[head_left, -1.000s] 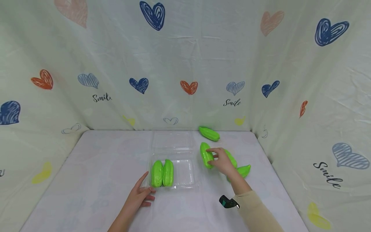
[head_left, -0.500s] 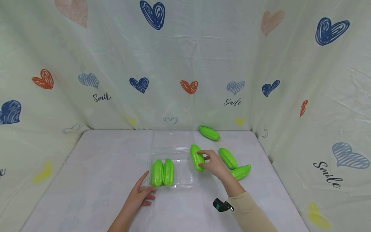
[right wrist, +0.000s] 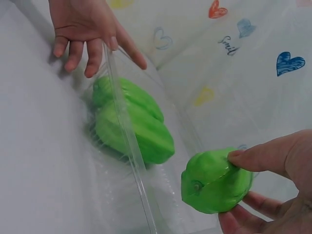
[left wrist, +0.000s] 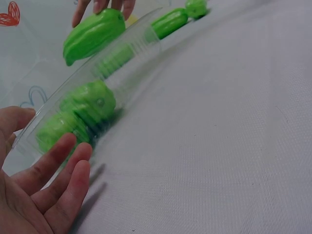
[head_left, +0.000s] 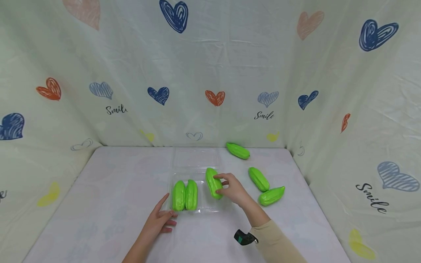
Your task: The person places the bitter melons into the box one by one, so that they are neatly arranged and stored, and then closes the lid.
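My right hand [head_left: 232,189] pinches a ridged green star fruit [head_left: 213,183] between thumb and fingers, above the right half of a clear plastic clamshell box [head_left: 208,211]. In the right wrist view this star fruit [right wrist: 214,183] is seen end-on, raised over the box's rim. Two more star fruits [head_left: 178,196] lie side by side in the box's left half. My left hand [head_left: 158,220], fingers spread and fairly straight, is at the box's near left corner. The left wrist view shows its fingers [left wrist: 70,183] close along the box's wall.
The box's clear lid [head_left: 196,158] lies folded back behind it. To the right, two star fruits [head_left: 258,179] lie end to end, and another [head_left: 238,151] rests near the table's back edge. A heart-printed curtain [head_left: 210,65] encloses the white table [head_left: 125,175].
My right hand has carried the star fruit leftward, from beside the box to over its right half. My left hand has stayed at the box's corner.
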Available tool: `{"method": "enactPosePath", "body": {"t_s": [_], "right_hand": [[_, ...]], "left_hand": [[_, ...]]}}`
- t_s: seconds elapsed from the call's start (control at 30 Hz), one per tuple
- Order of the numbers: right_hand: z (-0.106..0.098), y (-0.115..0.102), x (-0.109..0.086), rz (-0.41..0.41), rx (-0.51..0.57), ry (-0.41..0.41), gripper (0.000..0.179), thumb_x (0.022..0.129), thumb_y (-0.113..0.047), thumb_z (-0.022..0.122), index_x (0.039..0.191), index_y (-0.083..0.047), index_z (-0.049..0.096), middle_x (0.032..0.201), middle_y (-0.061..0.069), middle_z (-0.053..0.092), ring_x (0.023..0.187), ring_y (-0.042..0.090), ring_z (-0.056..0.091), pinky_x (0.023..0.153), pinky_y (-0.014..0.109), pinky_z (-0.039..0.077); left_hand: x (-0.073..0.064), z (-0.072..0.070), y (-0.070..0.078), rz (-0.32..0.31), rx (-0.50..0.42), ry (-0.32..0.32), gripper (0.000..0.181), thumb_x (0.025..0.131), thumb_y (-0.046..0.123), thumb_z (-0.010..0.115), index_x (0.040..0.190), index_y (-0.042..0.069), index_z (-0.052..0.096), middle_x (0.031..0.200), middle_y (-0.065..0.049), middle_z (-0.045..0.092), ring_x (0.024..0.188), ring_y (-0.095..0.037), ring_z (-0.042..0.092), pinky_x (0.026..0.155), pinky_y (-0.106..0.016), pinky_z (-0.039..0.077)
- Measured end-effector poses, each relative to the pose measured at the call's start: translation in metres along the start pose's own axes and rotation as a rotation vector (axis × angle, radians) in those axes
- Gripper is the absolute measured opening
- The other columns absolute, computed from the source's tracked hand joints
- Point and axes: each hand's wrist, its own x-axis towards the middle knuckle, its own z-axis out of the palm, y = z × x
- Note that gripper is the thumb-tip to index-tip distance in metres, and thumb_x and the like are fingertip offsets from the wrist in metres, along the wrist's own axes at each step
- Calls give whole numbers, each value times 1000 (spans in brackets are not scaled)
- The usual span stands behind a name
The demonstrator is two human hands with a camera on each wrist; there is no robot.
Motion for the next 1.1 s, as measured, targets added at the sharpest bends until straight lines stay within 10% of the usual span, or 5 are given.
{"method": "enactPosePath", "body": {"t_s": [1.1], "right_hand": [[32, -4, 12, 2, -76, -89, 48, 75, -1, 80, 121, -4, 65, 116, 15, 55, 93, 27, 58, 68, 33, 53]], "left_hand": [[2, 0, -1, 2, -4, 2, 71, 94, 10, 61, 155, 20, 25, 95, -16, 70, 74, -31, 69, 59, -42, 57]]}}
